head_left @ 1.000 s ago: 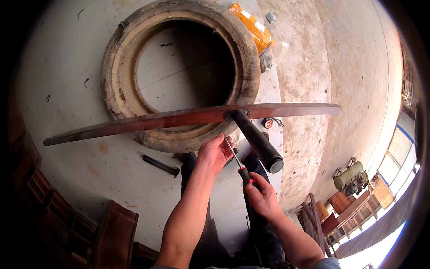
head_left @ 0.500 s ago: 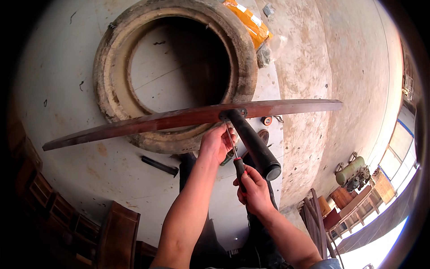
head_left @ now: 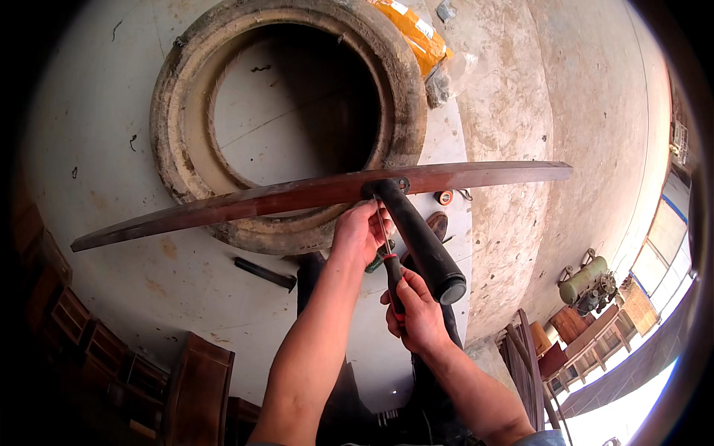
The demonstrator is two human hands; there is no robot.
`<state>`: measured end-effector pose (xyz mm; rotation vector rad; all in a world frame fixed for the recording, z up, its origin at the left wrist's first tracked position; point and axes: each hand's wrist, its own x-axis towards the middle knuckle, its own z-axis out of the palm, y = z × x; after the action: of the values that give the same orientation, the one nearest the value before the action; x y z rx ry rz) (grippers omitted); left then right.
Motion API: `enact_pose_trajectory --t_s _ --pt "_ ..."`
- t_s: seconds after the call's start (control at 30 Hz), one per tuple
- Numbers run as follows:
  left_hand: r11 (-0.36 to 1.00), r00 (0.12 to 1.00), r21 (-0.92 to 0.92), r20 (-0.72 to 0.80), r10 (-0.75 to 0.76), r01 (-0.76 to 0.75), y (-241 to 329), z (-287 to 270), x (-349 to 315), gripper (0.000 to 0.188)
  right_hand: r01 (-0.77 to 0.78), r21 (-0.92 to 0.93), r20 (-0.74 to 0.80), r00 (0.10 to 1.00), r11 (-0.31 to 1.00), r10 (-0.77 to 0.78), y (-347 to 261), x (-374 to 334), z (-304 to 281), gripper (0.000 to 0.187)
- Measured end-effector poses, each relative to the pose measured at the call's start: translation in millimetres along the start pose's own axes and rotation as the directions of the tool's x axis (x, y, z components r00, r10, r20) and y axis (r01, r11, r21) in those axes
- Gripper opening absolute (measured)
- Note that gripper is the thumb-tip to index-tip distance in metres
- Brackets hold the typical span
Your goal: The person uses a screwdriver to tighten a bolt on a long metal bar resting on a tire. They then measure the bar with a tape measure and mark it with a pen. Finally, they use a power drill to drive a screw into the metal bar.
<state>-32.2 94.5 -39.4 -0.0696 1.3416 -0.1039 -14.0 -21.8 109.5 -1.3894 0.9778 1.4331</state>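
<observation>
My right hand (head_left: 418, 312) is wrapped round the dark handle of a screwdriver (head_left: 393, 273) with a red collar. Its thin metal shaft runs up beside my left hand (head_left: 358, 230). The left thumb and fingers are pinched together at the shaft's tip, where what they hold is hidden. That tip meets the underside of a black round flange. From the flange a black tubular leg (head_left: 425, 249) sticks out toward me, ending in a round cap. The flange sits against the middle of a long, slightly curved reddish-brown wooden bar (head_left: 282, 196).
The bar rests across a large worn tyre (head_left: 178, 141). A loose black tube (head_left: 264, 273) lies on the floor left of my legs, and a tape roll (head_left: 444, 198) right of the leg. An orange package (head_left: 416, 37) is beyond. Wooden furniture (head_left: 197, 390) stands lower left, a green compressor (head_left: 584, 280) at right.
My right hand and the screwdriver handle have shifted slightly up and to the left. The left hand keeps its pinch at the flange, and the bar is nearly unmoved.
</observation>
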Motion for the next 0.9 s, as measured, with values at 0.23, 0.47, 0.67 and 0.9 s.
enact_pose_trajectory --t_s 0.23,0.47,0.67,0.9 --pt "0.997 1.000 -0.076 -0.002 0.019 -0.019 -4.4 -1.2 -3.8 0.017 0.002 0.014 0.022 1.000 1.000 -0.003 -0.7 -2.5 0.0 0.030" --pt "0.998 1.000 -0.064 0.009 0.016 -0.015 -3.6 -1.7 -4.7 0.016 0.027 0.005 0.008 1.000 1.000 -0.027 -0.3 -0.4 0.2 0.028" --pt "0.997 0.999 -0.076 0.030 0.026 -0.024 -4.0 -7.6 5.1 0.014 -0.007 0.077 0.010 1.000 0.997 0.006 -11.0 -5.4 11.6 0.030" --pt "0.996 1.000 -0.088 0.023 -0.010 0.012 -0.8 -9.5 16.3 0.013 -0.171 0.470 0.175 0.980 0.866 0.099 -17.6 -10.1 22.0 0.033"
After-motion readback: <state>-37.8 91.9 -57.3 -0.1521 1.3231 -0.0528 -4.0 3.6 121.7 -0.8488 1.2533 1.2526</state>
